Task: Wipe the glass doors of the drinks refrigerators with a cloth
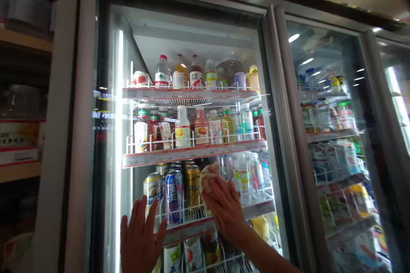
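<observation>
My left hand (140, 235) lies flat with fingers spread against the glass door (188, 42) of a lit drinks fridge, low on the left. My right hand (224, 207) presses a crumpled pale cloth (209, 179) onto the same glass, a little higher and to the right. Behind the glass near both hands stand tall cans (174, 196) on a wire shelf.
Three shelves of bottles (182, 130) and cans fill the fridge. A second glass-door fridge (333, 149) with packaged drinks stands to the right. Wooden shelving (22, 42) with boxes and jars stands at the left. Ceiling lights reflect in the glass.
</observation>
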The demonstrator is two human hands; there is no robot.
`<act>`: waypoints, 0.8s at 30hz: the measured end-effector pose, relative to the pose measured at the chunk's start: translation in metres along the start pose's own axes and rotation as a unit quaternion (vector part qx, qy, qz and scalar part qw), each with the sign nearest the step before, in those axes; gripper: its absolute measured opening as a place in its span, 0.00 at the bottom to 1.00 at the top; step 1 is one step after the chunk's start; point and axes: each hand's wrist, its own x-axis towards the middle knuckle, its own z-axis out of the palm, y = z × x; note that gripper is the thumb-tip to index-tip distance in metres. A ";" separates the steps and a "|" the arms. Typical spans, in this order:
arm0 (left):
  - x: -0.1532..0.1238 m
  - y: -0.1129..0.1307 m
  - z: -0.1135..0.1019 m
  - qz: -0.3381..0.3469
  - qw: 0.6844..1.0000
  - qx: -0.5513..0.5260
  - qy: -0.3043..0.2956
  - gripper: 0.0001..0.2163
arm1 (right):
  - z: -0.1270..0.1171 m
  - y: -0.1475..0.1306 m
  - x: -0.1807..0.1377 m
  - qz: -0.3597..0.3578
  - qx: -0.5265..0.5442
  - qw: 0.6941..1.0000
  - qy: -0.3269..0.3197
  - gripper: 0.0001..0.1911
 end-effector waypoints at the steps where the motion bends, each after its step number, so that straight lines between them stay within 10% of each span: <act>1: 0.001 0.001 0.000 -0.002 1.000 0.001 -0.001 0.29 | -0.001 0.002 -0.003 -0.023 0.007 1.000 -0.017 0.25; 7: 0.000 0.001 -0.002 -0.003 1.000 0.003 -0.017 0.30 | -0.006 0.045 0.010 0.206 -0.064 0.961 0.173 0.25; 12: -0.001 0.001 -0.001 -0.013 1.000 -0.002 -0.020 0.30 | -0.002 0.007 0.011 -0.019 0.013 1.000 -0.014 0.23; 18: 0.000 0.002 0.001 -0.015 1.000 -0.002 -0.016 0.30 | -0.007 0.047 0.016 0.186 -0.066 0.968 0.156 0.23; 24: -0.001 0.002 -0.003 -0.004 1.000 0.011 -0.027 0.30 | -0.005 0.024 0.002 0.006 0.017 1.000 -0.020 0.22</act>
